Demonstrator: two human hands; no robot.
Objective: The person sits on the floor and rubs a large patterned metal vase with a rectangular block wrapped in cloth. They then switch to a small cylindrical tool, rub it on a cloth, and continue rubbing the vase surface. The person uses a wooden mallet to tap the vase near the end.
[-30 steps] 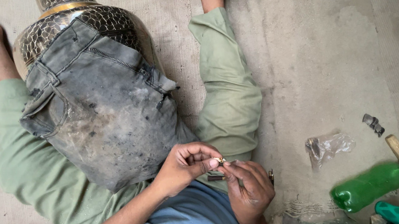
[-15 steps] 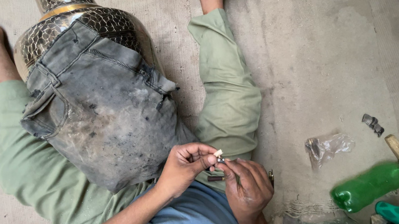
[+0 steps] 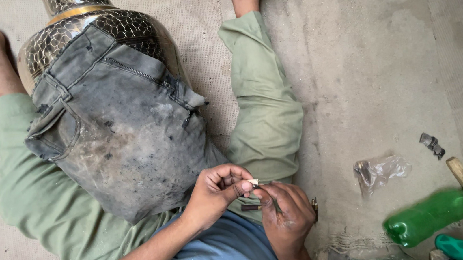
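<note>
- Head view, bottom centre of the frame: the left hand [image 3: 215, 195] is curled closed, with its fingertips pinching a tiny pale piece [image 3: 253, 182]. Can't really tell what that piece is.
- The right hand [image 3: 287, 212] sits just beside it with fingers bent, gripping a thin dark tool [image 3: 252, 207] and touching the same pale piece.
- Looks to me like the step is a fiddly prep job, fitting or trimming that bit between both hands. I'd say the next move calls for steady fingertips and a firm pinch.
- Upper left: a big hammered metal pot [image 3: 77, 2] lies across the lap, mostly covered by worn grey denim [image 3: 115, 128].
- Right edge: a green bottle [image 3: 428, 216] and crumpled clear plastic [image 3: 381, 170] on the dusty floor [image 3: 378, 65].
</note>
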